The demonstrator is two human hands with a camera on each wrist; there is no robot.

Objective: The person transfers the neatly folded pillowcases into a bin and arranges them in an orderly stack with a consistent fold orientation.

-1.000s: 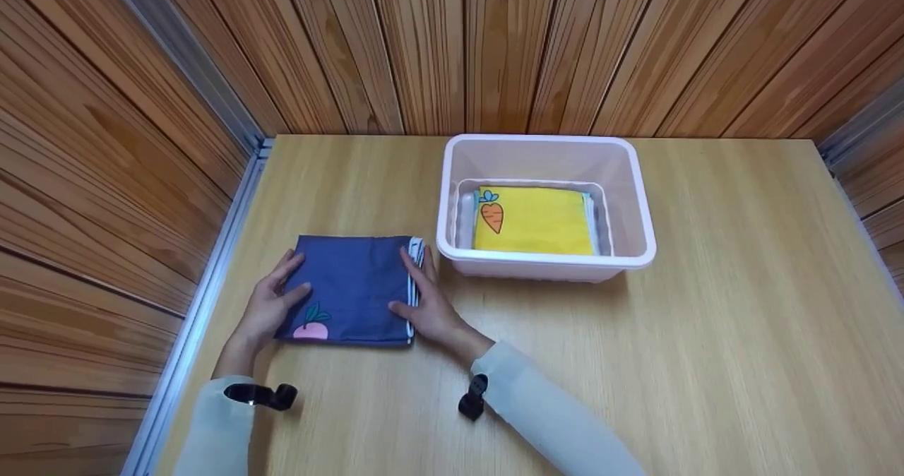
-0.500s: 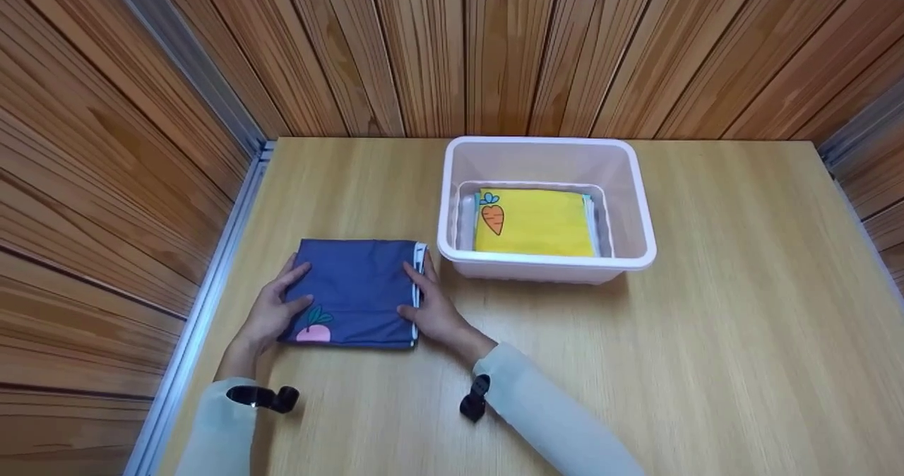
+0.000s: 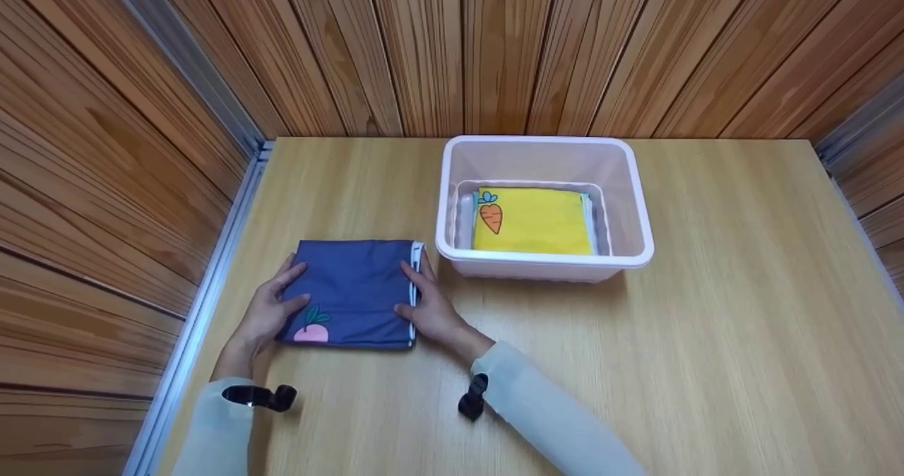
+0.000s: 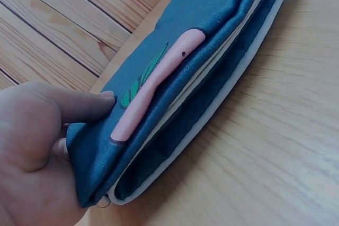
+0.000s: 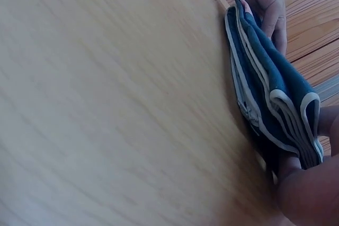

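Observation:
A folded navy cloth with white edging lies on the table at the left, a pink fruit print with green leaves at its near left corner. My left hand holds its left side, thumb on top; in the left wrist view a fingertip shows beneath the lower fold. On the opposite side my right hand grips the white-edged layers. The right wrist view shows fingers both above and below the stack. Most of the fingers under the cloth are hidden.
A pale pink plastic bin stands behind and right of the navy cloth. Inside it lies a folded yellow cloth with a carrot print. Wood-plank walls border the table at the back and sides.
The navy cloth has shifted slightly toward me, both hands staying at its sides. The bin and the yellow cloth are unchanged.

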